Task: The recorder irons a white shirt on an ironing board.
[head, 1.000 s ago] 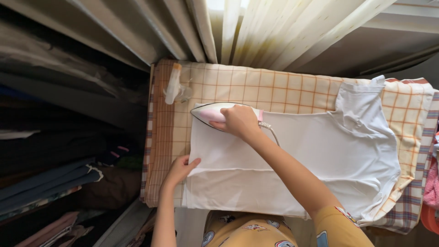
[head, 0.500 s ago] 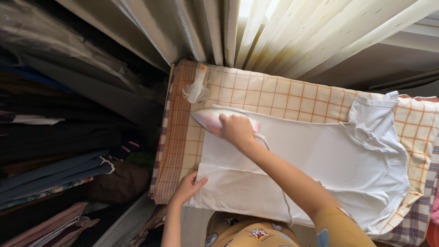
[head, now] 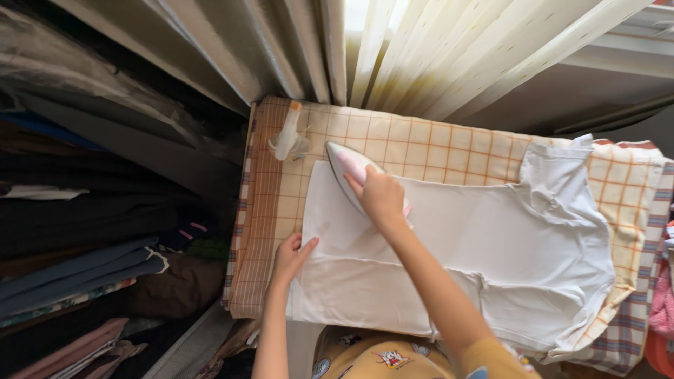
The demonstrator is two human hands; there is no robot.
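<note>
A white T-shirt [head: 505, 242] lies flat on a board covered with a cream cloth checked in orange [head: 421, 144]. My right hand [head: 379, 195] grips the handle of a white and pink iron [head: 345, 167], whose tip points to the far left, at the shirt's hem end. My left hand [head: 291, 257] rests with fingers spread on the hem's left edge, pressing the fabric down.
A small clear spray bottle with an orange cap [head: 288, 133] lies on the board's far left corner. Pale curtains [head: 421, 49] hang behind. Folded dark fabrics [head: 98, 260] are stacked at the left. Pink cloth [head: 661, 309] shows at the right edge.
The iron has turned from pointing left to pointing toward the far left corner and shifted slightly away. My left hand stays on the hem edge.
</note>
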